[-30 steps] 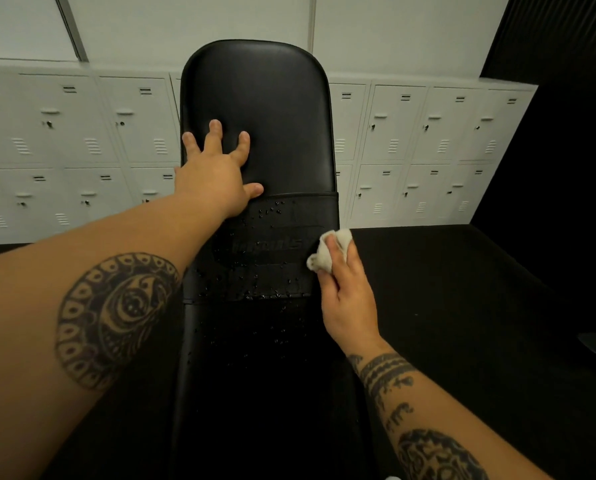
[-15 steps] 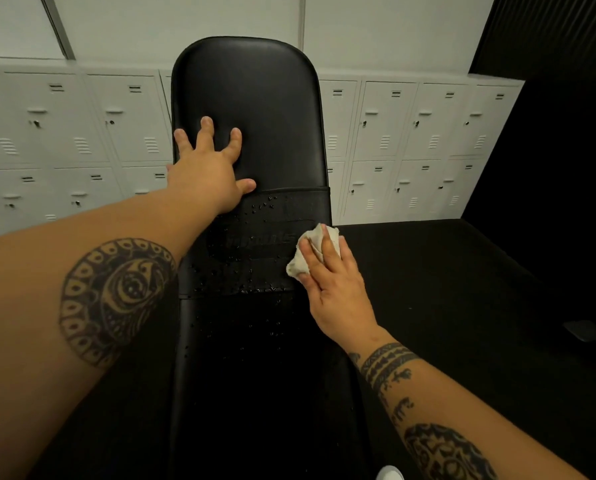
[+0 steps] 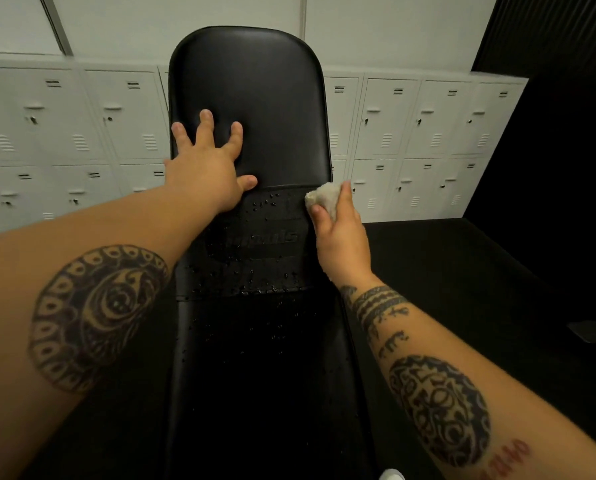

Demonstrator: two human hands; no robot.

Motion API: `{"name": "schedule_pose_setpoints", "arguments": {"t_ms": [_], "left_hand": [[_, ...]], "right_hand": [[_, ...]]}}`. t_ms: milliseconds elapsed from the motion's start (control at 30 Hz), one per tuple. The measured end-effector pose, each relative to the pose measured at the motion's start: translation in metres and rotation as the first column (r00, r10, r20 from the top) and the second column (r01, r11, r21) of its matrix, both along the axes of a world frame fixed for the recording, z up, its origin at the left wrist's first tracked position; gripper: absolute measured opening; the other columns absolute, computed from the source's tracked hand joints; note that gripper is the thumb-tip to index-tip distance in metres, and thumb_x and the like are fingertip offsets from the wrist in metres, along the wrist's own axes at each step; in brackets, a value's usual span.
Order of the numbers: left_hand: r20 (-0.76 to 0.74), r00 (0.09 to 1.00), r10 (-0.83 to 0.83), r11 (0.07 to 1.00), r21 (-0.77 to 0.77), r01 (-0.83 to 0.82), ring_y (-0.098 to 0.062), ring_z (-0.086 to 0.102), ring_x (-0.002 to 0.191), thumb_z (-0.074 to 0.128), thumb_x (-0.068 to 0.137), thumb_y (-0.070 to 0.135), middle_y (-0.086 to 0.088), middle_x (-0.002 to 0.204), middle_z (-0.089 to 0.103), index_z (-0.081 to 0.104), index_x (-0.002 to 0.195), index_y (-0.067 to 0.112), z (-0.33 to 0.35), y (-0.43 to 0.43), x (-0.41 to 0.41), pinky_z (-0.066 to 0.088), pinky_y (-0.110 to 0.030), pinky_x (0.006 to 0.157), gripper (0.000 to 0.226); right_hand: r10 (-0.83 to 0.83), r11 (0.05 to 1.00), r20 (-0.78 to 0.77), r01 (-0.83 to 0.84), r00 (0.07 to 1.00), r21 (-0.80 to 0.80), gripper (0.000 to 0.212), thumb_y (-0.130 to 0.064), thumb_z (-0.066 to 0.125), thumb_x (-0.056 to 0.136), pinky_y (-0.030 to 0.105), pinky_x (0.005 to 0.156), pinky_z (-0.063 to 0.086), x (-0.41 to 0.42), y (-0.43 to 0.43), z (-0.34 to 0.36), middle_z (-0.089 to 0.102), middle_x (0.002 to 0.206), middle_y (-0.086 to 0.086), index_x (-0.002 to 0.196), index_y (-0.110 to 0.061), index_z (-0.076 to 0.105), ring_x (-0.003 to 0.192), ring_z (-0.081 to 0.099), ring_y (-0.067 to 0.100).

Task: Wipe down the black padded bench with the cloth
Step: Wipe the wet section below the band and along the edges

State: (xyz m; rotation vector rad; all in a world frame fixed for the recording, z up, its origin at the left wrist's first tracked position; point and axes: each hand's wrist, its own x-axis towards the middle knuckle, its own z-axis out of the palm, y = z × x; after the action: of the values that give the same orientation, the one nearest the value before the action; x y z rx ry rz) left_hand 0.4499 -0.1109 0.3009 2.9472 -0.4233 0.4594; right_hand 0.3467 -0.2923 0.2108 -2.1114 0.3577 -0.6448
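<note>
Fingers [image 3: 347, 192] of the right hand [image 3: 341, 237] are curled around a crumpled white cloth [image 3: 322, 199], thumb underneath, pinching it into a small wad. The wad presses against the right edge of the bench [image 3: 255, 81], right at the seam where the smooth upper pad meets the textured, lettered band below it.

The left hand [image 3: 206, 171] lies flat on the upper pad near its left edge. Its fingers are spread and hold nothing, and the padding dimples slightly under the fingertips.

From where I stand the cloth looks light and limp, easy to keep bunched in a pinch, though I'd guess a wider fold would cover more. The bench cover looks slick and is soft underneath, so firm pressure should be safe. Droplets [image 3: 265, 206] bead across the band and run down onto the darker seat, which suggests the wet surface will be slippery.

Half a second back the cloth sat lower, out on the right part of the band. It has since slid up to the seam and out to the edge. The left hand hasn't shifted. Most droplets remain.

White lockers [image 3: 81, 133] line the wall behind, above a dark floor [image 3: 462, 271].
</note>
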Motion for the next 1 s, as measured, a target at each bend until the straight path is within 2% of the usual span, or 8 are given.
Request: {"name": "schedule_pose_setpoints", "arguments": {"t_ms": [167,333,400,500,633,733,867,1000], "left_hand": [[-0.013,1.000,0.005,1.000,-0.004,-0.005,-0.045,-0.013,0.154,0.055,0.096,0.060,-0.003,0.170,-0.018,-0.005,0.161,0.041,0.003,-0.002,-0.004,0.027,-0.070,0.116,0.090],[-0.013,1.000,0.002,1.000,0.012,-0.002,-0.045,-0.012,0.154,0.053,0.096,0.062,-0.004,0.170,-0.019,-0.006,0.161,0.041,0.003,-0.001,-0.005,0.026,-0.069,0.116,0.090],[-0.007,1.000,-0.001,1.000,0.017,0.001,-0.046,-0.012,0.154,0.053,0.096,0.063,-0.004,0.170,-0.019,-0.006,0.161,0.041,0.002,0.000,-0.004,0.026,-0.069,0.116,0.090],[-0.012,1.000,0.001,1.000,0.021,-0.001,-0.045,-0.012,0.154,0.052,0.096,0.064,-0.004,0.170,-0.019,-0.007,0.161,0.041,0.001,0.000,-0.003,0.027,-0.069,0.116,0.090],[-0.013,1.000,-0.009,1.000,0.002,0.009,-0.044,-0.013,0.154,0.053,0.096,0.063,-0.003,0.170,-0.019,-0.006,0.161,0.041,0.002,0.001,-0.005,0.026,-0.068,0.117,0.090],[-0.021,1.000,-0.012,1.000,-0.001,0.012,-0.044,-0.014,0.154,0.053,0.096,0.063,-0.003,0.170,-0.020,-0.007,0.161,0.042,0.003,0.002,-0.006,0.026,-0.068,0.117,0.091],[-0.020,1.000,-0.013,1.000,0.004,0.013,-0.044,-0.013,0.154,0.052,0.095,0.064,-0.003,0.170,-0.019,-0.007,0.161,0.041,0.004,0.002,-0.007,0.025,-0.068,0.117,0.091],[-0.018,1.000,-0.017,1.000,-0.005,0.017,-0.043,-0.015,0.154,0.051,0.096,0.063,-0.003,0.170,-0.020,-0.006,0.161,0.041,0.002,0.002,-0.008,0.022,-0.068,0.118,0.090]], "right_hand": [[-0.019,0.997,-0.008,0.020,1.000,0.071,0.052,-0.057,0.042,0.099,0.046,0.100,0.048,-0.031,0.005,-0.038,0.053,0.137,-0.004,0.147,-0.037,0.035,0.121,0.054,0.019],[-0.030,0.999,-0.015,0.029,0.999,-0.031,0.064,-0.047,0.043,0.103,0.039,0.106,0.040,-0.014,0.007,-0.009,0.037,0.152,0.000,0.158,-0.026,0.018,0.131,0.046,0.022],[-0.028,0.994,0.021,0.031,0.999,-0.105,0.068,-0.044,0.043,0.103,0.041,0.111,0.034,0.006,0.010,0.012,0.026,0.159,0.003,0.159,-0.024,0.010,0.140,0.036,0.026],[-0.037,0.939,0.012,0.038,0.999,-0.342,0.066,-0.038,0.041,0.105,0.049,0.121,0.016,0.017,0.018,0.018,0.004,0.167,0.001,0.160,-0.025,0.005,0.152,0.005,0.033],[0.036,0.803,0.052,0.002,0.998,-0.596,0.063,-0.030,0.046,0.103,0.047,0.122,0.001,-0.007,0.024,-0.011,0.006,0.167,-0.006,0.159,-0.029,0.015,0.153,-0.012,0.028],[0.136,0.824,0.014,-0.105,0.991,-0.556,0.057,-0.032,0.044,0.105,0.038,0.120,-0.003,-0.031,0.015,-0.033,0.003,0.164,-0.020,0.157,-0.035,0.022,0.152,-0.016,0.017],[0.196,0.877,-0.047,-0.197,0.979,-0.439,0.063,-0.024,0.049,0.103,0.025,0.115,0.012,-0.059,0.001,-0.047,-0.009,0.156,-0.038,0.154,-0.046,0.019,0.152,-0.007,0.010],[0.114,0.920,-0.069,-0.131,0.991,-0.368,0.064,-0.020,0.046,0.105,0.034,0.119,0.023,-0.046,0.000,-0.028,-0.008,0.161,-0.021,0.157,-0.038,0.014,0.153,0.001,0.017]]}}
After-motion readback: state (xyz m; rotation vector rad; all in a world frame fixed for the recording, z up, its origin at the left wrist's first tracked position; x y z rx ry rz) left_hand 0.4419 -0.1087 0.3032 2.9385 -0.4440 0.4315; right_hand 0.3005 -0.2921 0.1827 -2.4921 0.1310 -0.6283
